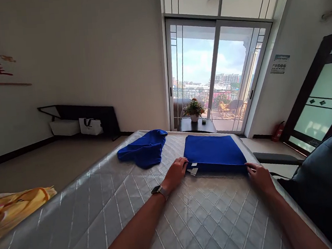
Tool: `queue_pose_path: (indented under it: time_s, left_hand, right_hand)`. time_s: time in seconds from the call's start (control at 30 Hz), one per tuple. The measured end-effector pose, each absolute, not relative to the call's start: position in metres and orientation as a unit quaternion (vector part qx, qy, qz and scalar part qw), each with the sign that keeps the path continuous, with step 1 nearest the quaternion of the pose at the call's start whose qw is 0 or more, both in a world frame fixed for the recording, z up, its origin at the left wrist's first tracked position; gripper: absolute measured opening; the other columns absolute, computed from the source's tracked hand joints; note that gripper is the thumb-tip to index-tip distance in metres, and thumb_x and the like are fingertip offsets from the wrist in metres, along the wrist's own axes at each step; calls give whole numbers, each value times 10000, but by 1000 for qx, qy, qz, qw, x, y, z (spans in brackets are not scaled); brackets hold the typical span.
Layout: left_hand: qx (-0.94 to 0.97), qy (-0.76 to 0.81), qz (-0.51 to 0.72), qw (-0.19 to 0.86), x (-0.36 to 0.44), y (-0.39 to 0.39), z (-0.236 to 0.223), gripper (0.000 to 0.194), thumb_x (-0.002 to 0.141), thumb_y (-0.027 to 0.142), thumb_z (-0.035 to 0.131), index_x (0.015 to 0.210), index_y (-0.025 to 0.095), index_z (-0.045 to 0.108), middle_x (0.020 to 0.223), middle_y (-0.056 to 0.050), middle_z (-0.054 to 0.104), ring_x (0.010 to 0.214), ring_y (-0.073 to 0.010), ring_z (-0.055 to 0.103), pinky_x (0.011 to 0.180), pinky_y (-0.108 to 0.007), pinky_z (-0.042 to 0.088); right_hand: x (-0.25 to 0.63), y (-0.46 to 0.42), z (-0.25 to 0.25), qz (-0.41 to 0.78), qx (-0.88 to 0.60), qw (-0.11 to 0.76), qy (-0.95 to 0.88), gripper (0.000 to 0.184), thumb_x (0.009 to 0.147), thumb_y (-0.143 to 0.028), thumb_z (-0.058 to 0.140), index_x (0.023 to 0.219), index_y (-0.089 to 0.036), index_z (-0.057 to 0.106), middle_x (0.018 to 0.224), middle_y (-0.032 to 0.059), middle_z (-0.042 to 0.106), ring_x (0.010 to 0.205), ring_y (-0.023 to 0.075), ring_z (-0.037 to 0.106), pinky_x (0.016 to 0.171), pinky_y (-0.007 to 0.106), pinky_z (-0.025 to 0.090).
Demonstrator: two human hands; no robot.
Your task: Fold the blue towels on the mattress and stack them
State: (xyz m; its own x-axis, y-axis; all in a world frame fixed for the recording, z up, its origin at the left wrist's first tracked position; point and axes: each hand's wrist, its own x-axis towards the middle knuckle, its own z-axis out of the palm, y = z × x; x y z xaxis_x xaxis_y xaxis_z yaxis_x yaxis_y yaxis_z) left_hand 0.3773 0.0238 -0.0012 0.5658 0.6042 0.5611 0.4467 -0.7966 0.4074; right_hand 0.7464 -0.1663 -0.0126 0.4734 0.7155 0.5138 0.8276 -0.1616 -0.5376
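A blue cloth [214,149] lies folded into a flat rectangle on the quilted silver-grey mattress [220,209]. Two small white labels stick out along its near edge, toward the left. My left hand [175,174], with a watch on the wrist, pinches the near left corner. At the near right corner, the fingers of my right hand [259,176] are closed on the same edge. Left of the folded piece, a second blue cloth [143,149] lies crumpled. What kind of article either cloth is, I cannot tell.
Yellow patterned fabric [19,207] sits at the lower left. A dark rounded item [328,180] stands close on the right, by a grey bench [278,158]. Beyond the mattress are a small black table [196,125] with a flower pot and a sliding glass door [198,75].
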Motion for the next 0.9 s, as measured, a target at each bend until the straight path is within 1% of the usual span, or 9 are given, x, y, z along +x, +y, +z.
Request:
queue_pose_path:
  time_s: [0.1, 0.27, 0.37, 0.43, 0.57, 0.67, 0.8, 0.87, 0.9]
  left_hand:
    - [891, 295, 342, 56, 373, 17, -2, 204, 991, 178, 484, 1094, 218, 655, 1154, -73, 718, 1109, -225, 651, 1020, -409, 493]
    - [911, 267, 314, -26, 368, 11, 12, 232, 1027, 178, 425, 1081, 214, 648, 1145, -80, 720, 1103, -241, 642, 1000, -428, 467]
    - [921, 247, 296, -59, 365, 9, 11, 218, 1021, 174, 437, 1065, 200, 649, 1139, -96, 715, 1094, -256, 642, 980, -438, 462]
    - [928, 243, 278, -59, 364, 8, 9, 198, 1003, 158, 462, 1042, 197, 652, 1114, -96, 715, 1078, -255, 646, 970, -428, 468]
    - [929, 252, 268, -34, 364, 7, 10, 175, 966, 143, 506, 1024, 207, 658, 1100, -78, 718, 1081, -240, 649, 974, -396, 472]
    - [928, 260, 266, -22, 359, 12, 17, 179, 966, 177, 508, 1040, 217, 666, 1104, -63, 721, 1062, -226, 658, 978, -380, 465]
    - [887, 389, 248, -23, 331, 33, 28, 218, 973, 238, 490, 1084, 232, 677, 1136, -60, 717, 1063, -220, 656, 971, -358, 456]
    - [849, 473, 232, -32, 307, 46, 31, 228, 945, 262, 520, 1096, 216, 684, 1141, -100, 710, 1098, -269, 640, 969, -401, 451]
    - [830, 511, 222, -32, 295, 52, 31, 242, 923, 281, 546, 1104, 205, 687, 1149, -124, 704, 1118, -302, 628, 965, -431, 451]
  right_hand:
    - [751, -167, -29, -92, -755, 395, -516, 396, 874, -455, 474, 1027, -227, 759, 1072, 93, 780, 980, 284, 733, 919, 421, 533]
    - [756, -167, -20, -112, -759, 367, -526, 381, 881, -459, 483, 1064, -228, 725, 1102, 85, 759, 917, 266, 729, 884, 405, 526]
    - [754, -171, -23, -108, -767, 347, -528, 391, 900, -459, 465, 1082, -221, 716, 1102, 94, 753, 970, 277, 718, 901, 413, 519]
    - [753, -173, -27, -106, -773, 332, -531, 390, 912, -453, 456, 1098, -223, 710, 1105, 96, 753, 1018, 283, 707, 925, 419, 513]
    - [748, -173, -27, -152, -779, 290, -535, 363, 910, -394, 438, 1084, -219, 704, 1127, 109, 746, 1011, 293, 706, 922, 440, 523]
    - [738, -166, -22, -206, -747, 285, -564, 364, 916, -354, 427, 1127, -214, 688, 1257, 114, 703, 1152, 295, 661, 1033, 473, 484]
    - [719, -156, -24, -232, -698, 277, -619, 466, 969, -396, 407, 1354, -211, 593, 1511, 109, 532, 1407, 286, 474, 1178, 496, 367]
    - [710, -153, -31, -220, -695, 263, -631, 493, 984, -415, 394, 1418, -241, 548, 1560, 85, 482, 1456, 277, 412, 1203, 507, 334]
    - [708, -153, -36, -210, -699, 256, -634, 497, 988, -419, 385, 1430, -253, 538, 1559, 76, 484, 1459, 272, 409, 1207, 510, 329]
